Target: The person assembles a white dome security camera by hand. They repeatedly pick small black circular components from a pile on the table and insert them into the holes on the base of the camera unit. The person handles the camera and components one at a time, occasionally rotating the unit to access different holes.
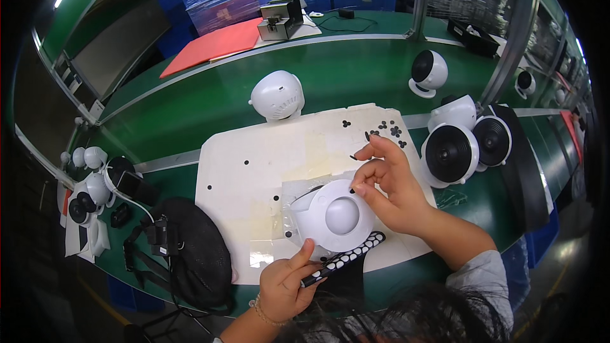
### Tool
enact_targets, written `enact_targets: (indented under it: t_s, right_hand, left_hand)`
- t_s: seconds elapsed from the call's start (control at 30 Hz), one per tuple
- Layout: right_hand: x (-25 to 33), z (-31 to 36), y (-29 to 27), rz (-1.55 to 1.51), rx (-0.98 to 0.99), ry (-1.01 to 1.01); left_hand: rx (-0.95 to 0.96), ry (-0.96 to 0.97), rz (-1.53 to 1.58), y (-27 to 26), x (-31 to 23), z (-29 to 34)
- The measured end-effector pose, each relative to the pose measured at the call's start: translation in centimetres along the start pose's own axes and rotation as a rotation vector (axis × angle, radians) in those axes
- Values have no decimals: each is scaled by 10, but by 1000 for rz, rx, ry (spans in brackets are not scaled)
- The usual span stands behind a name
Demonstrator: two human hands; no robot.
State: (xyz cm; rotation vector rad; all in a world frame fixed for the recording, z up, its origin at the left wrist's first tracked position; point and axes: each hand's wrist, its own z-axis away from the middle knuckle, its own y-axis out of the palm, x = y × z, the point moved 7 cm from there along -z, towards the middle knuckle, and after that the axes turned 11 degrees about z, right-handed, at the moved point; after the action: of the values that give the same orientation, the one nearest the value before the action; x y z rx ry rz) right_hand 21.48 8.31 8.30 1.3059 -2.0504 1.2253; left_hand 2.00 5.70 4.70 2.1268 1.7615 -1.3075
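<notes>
A white speaker-like device [304,215] lies on the worktable in front of me, its round base plate with a domed middle [342,215] facing up. My left hand [286,286] is closed around a black strip with white round spots [343,259], and one finger rests by the plate's near edge. The thumb and a finger of my right hand [391,190] come together at the plate's far right edge. A small black round pad [352,190] shows right at those fingertips. Several such pads, like one black pad [276,198], dot the white sheet [238,216] underneath.
To the right stand white devices with black round fronts [448,154]. A white device [278,95] stands behind the sheet. On the left are a black mesh bag [194,248], a black power adapter [163,236] and more white devices. A metal rail [254,53] crosses behind.
</notes>
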Motion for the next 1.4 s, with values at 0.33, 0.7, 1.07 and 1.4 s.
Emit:
enact_targets:
  t_s: [0.33,0.7,1.07,1.4]
  right_hand:
    - [55,9,0,695,-147,-419]
    - [27,-24,30,150,188,-11]
    - [30,-21,29,224,123,-15]
    - [55,11,16,651,8,-198]
  left_hand:
    - [22,-6,-58,-2,-6,-3]
    - [66,11,-62,-2,-2,-1]
    - [57,33,-67,-3,-4,-2]
    - [37,45,-123,-2,-6,-3]
